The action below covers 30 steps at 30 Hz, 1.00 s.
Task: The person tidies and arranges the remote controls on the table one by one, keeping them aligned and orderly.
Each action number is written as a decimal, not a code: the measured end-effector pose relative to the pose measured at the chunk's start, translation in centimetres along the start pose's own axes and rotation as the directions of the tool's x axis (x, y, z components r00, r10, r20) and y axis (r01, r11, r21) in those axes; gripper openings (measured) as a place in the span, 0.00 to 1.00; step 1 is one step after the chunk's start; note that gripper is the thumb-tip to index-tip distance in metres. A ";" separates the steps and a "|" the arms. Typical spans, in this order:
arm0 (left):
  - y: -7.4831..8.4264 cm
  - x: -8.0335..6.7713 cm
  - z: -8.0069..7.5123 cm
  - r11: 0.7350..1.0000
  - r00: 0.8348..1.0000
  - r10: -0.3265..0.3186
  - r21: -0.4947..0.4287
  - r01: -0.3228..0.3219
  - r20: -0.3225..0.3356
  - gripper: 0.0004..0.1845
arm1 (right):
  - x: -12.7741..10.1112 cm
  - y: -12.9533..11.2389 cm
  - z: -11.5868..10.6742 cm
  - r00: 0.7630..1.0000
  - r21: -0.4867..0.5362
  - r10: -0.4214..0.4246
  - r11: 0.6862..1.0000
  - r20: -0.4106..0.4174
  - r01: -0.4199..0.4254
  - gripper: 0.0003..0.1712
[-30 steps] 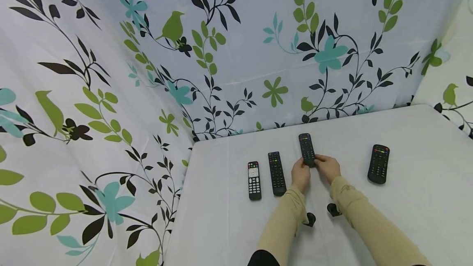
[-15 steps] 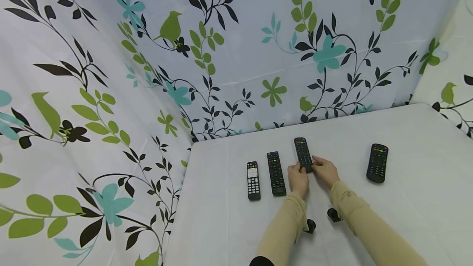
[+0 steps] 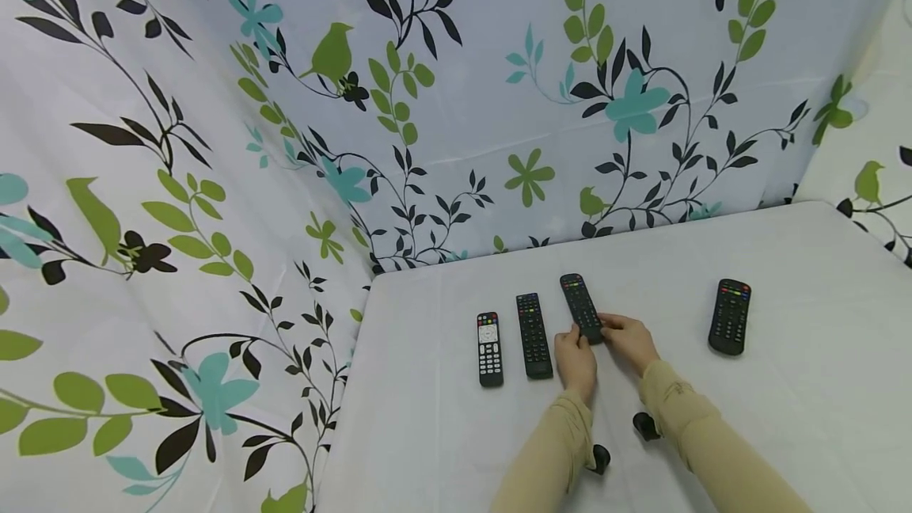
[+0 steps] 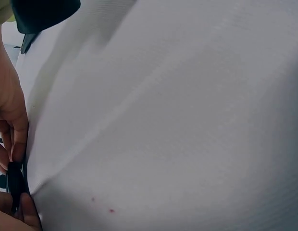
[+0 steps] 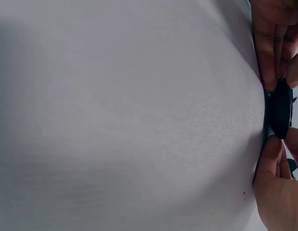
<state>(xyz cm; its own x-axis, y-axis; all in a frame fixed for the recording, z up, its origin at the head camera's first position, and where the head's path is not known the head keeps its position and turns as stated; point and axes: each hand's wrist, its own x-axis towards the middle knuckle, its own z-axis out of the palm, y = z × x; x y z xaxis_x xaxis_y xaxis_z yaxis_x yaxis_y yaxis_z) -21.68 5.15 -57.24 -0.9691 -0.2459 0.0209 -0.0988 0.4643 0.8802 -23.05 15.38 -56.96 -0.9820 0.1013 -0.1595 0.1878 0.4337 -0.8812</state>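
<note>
A black remote control [image 3: 580, 305] lies tilted on the white table, its far end leaning left. My left hand [image 3: 575, 362] pinches its near end from the left. On the opposite side, my right hand [image 3: 631, 340] holds the same end between thumb and fingers. In the left wrist view, the remote's dark end [image 4: 15, 185] shows at the left border between the fingertips of both hands. The right wrist view has that end [image 5: 281, 108] at its right border, with fingers above and below it. Most of the remote's length is hidden in both wrist views.
Left of my hands lie a long black remote [image 3: 534, 336] and one with white buttons [image 3: 489, 349]. Another black remote [image 3: 730, 317] rests farther right. Patterned curtains [image 3: 456, 101] rise behind and beside the white table [image 3: 420, 434]. Dark wrist mounts [image 3: 600, 459] hang below the sleeves.
Both hands have drawn the remote toward the person and slightly left. Its far end has swung a little more to the left. The other remotes stay where they were.
</note>
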 end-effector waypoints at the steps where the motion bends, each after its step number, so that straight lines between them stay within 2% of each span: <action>1: -0.1 -0.1 0.0 1.000 1.000 -0.001 0.001 0.001 0.000 0.17 | -0.2 0.0 0.0 1.000 -0.001 -0.002 1.000 0.004 0.002 0.25; 5: -0.5 -0.7 -0.3 1.000 0.999 0.023 0.000 -0.023 0.022 0.18 | -0.9 0.2 0.1 1.000 0.027 0.018 0.999 0.014 -0.018 0.25; 9: -0.6 -1.0 -0.5 0.996 0.995 0.089 0.015 -0.090 0.039 0.19 | -1.3 0.2 0.0 0.999 0.046 0.037 0.998 0.017 -0.037 0.26; 15: -0.9 -1.5 -0.9 0.997 0.994 0.081 -0.006 -0.080 0.068 0.20 | -1.8 0.5 0.1 1.000 0.037 0.015 0.999 0.027 -0.016 0.26; 26: -1.9 -2.1 -1.4 0.993 0.990 0.115 0.028 -0.118 0.078 0.20 | -2.4 1.0 0.2 1.000 0.015 -0.018 1.000 0.025 0.018 0.25; 30: -2.2 -2.3 -1.5 0.996 0.992 0.090 0.003 -0.091 0.090 0.20 | -2.6 0.8 0.1 0.999 0.005 -0.024 1.000 0.029 0.024 0.25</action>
<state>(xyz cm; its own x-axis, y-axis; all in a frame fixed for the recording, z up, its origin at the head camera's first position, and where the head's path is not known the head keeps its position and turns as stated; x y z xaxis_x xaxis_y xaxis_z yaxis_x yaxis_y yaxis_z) -18.95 3.44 -58.52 -0.9905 -0.1248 0.0574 -0.0108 0.4871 0.8733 -20.35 15.35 -57.35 -0.9865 0.0644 -0.1509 0.1639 0.4319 -0.8869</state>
